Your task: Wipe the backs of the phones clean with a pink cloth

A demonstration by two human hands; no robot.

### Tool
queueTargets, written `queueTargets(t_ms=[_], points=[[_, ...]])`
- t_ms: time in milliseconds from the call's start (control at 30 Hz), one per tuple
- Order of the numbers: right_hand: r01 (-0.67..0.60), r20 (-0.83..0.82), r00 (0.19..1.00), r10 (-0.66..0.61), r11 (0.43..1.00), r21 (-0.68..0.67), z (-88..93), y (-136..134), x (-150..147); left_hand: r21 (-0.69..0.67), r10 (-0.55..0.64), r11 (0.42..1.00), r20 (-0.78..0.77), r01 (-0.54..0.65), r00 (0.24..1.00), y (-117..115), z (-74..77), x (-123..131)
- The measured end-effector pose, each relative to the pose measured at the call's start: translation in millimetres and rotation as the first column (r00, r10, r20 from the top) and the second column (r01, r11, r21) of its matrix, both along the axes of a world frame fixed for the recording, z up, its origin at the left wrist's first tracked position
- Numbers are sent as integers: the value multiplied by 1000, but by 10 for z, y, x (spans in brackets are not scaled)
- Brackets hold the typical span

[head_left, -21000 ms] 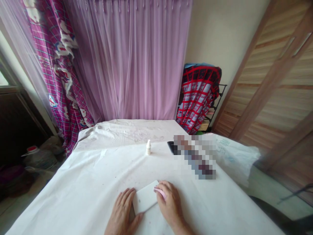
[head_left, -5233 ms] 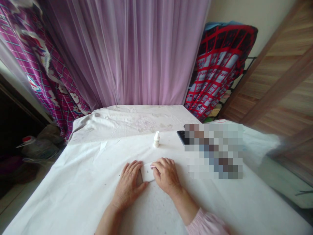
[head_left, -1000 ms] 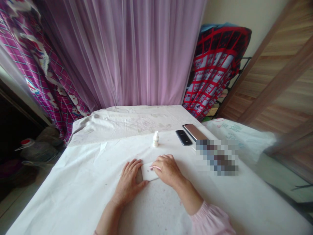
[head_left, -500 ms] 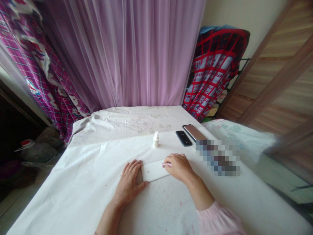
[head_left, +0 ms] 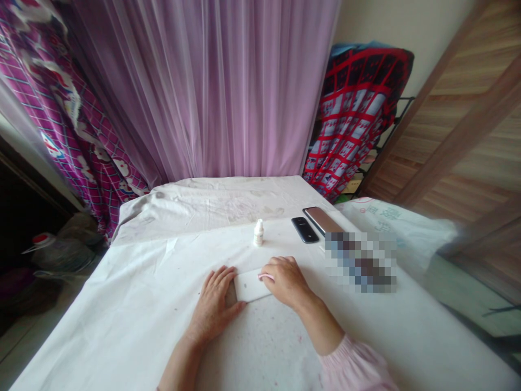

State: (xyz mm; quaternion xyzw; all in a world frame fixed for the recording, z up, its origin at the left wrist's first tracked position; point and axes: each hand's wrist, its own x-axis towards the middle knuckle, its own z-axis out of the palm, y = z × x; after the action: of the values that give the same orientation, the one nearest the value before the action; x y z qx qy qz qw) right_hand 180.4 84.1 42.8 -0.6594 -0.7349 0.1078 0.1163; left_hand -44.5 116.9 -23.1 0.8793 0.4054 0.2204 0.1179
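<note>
Looks like hold-and-rub from here
Right grip [head_left: 286, 282] pinches a pink thing [head_left: 266, 277] on the white slab [head_left: 246, 285] under it; left grip [head_left: 214, 304] is spread, bracing its end. Bottle [head_left: 259, 234] sits just beyond. Next move probably calls for a steady left.

We wear a pale pink sleeve [head_left: 356, 366] well behind the right hand [head_left: 287, 282], its cuff [head_left: 334, 350] gathered into small pleats, the cloth fuller and softly creased farther back, our forearm [head_left: 319, 323] bare between, our left hand [head_left: 215, 298] bare too.
</note>
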Motion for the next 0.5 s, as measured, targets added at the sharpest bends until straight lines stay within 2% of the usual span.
queueTargets(t_ms=[500], points=[[-123, -19, 992, 126, 986, 109, -119, -25, -301, 11, 7, 1000, -12, -7, 1000, -12, -8, 13]])
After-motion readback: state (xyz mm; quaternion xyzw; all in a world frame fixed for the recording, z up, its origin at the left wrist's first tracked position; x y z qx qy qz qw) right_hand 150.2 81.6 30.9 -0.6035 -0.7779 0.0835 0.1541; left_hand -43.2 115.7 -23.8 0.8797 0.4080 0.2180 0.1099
